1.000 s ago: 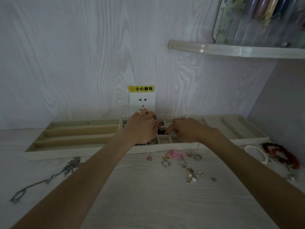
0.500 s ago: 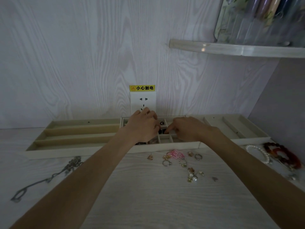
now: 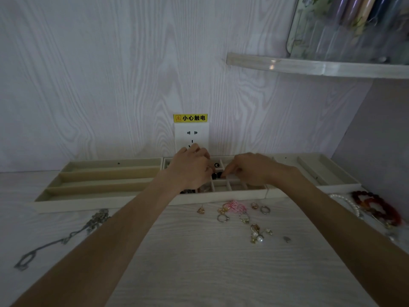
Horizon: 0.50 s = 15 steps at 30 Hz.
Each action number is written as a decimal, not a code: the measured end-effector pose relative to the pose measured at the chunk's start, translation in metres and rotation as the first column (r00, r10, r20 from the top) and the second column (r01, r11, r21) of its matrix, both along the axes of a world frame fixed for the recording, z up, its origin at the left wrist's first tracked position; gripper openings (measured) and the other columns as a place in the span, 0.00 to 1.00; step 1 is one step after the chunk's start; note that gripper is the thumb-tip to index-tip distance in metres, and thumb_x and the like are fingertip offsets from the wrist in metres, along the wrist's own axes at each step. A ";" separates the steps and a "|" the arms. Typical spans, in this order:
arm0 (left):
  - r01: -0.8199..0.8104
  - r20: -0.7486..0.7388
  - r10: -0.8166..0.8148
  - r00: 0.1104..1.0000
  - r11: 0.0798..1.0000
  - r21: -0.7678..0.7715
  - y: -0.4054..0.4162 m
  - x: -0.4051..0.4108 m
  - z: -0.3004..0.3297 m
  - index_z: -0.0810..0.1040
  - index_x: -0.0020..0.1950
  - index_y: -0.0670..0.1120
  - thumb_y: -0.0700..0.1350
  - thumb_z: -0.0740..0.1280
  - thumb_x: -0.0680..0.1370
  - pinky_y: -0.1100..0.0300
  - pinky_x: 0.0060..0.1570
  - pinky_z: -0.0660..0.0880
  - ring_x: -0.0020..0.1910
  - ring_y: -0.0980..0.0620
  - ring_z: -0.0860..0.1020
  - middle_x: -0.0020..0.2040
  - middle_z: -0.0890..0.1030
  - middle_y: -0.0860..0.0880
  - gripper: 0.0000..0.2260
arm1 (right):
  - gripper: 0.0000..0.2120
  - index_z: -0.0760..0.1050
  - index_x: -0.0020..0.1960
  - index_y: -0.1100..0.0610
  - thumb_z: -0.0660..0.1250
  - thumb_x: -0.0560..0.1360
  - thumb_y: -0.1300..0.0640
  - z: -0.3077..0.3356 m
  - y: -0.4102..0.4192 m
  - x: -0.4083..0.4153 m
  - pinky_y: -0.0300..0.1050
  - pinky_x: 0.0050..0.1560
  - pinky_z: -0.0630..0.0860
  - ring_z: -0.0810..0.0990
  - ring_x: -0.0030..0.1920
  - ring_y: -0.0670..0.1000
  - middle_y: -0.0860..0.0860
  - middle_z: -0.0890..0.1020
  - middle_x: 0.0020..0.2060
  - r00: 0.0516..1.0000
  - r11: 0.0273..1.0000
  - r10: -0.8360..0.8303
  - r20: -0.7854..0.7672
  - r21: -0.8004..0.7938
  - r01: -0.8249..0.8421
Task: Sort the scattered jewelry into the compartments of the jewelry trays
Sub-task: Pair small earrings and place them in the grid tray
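A: Little has moved since a second ago: your left hand (image 3: 190, 169) and right hand (image 3: 247, 168) stay curled over the middle tray (image 3: 221, 197), a small dark piece (image 3: 216, 175) between them; grip unclear.

B: Noted. Loose rings (image 3: 243, 214) on the worktop (image 3: 199, 262): light, hard, slippery. Pinch each by its band.

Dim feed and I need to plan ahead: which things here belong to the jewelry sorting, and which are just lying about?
Job:
- cream compartment trays
- small black piece between both hands, left and right
- loose metal rings
- pink loops
- silver chain
- white pearl strand
- dark red bead bracelet

Lying about:
- white wall socket
- yellow warning label
- clear shelf
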<state>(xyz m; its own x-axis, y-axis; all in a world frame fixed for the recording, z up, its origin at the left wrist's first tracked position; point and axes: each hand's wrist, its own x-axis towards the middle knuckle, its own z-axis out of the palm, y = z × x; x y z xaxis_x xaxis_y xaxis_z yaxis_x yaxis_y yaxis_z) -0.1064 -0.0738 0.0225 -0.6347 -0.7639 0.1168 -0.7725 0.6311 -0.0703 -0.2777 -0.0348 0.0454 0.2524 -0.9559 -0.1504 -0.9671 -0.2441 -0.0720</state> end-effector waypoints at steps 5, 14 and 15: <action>-0.041 -0.121 0.042 0.992 0.999 0.006 0.006 0.012 0.017 0.75 0.65 0.54 0.47 0.55 0.80 0.54 0.60 0.63 0.66 0.51 0.63 0.67 0.70 0.53 0.16 | 0.18 0.78 0.56 0.45 0.57 0.78 0.64 0.017 0.008 -0.015 0.39 0.47 0.68 0.73 0.48 0.45 0.42 0.71 0.44 0.993 0.999 -0.011 0.118 -0.046 0.017; -0.132 -0.471 0.162 0.867 0.987 0.096 0.072 0.055 0.009 0.79 0.59 0.55 0.45 0.64 0.77 0.59 0.45 0.71 0.51 0.55 0.74 0.55 0.79 0.56 0.12 | 0.11 0.78 0.55 0.44 0.67 0.75 0.54 -0.003 0.077 0.004 0.40 0.47 0.71 0.74 0.44 0.41 0.38 0.76 0.43 0.932 0.983 0.084 0.353 -0.180 -0.020; -0.151 -0.485 0.193 0.853 0.981 0.125 0.080 0.058 0.004 0.79 0.59 0.56 0.45 0.65 0.76 0.60 0.44 0.72 0.49 0.57 0.76 0.53 0.80 0.57 0.12 | 0.11 0.78 0.56 0.44 0.67 0.75 0.53 -0.009 0.081 0.007 0.39 0.45 0.68 0.72 0.44 0.40 0.38 0.76 0.44 0.942 0.984 0.067 0.329 -0.180 -0.008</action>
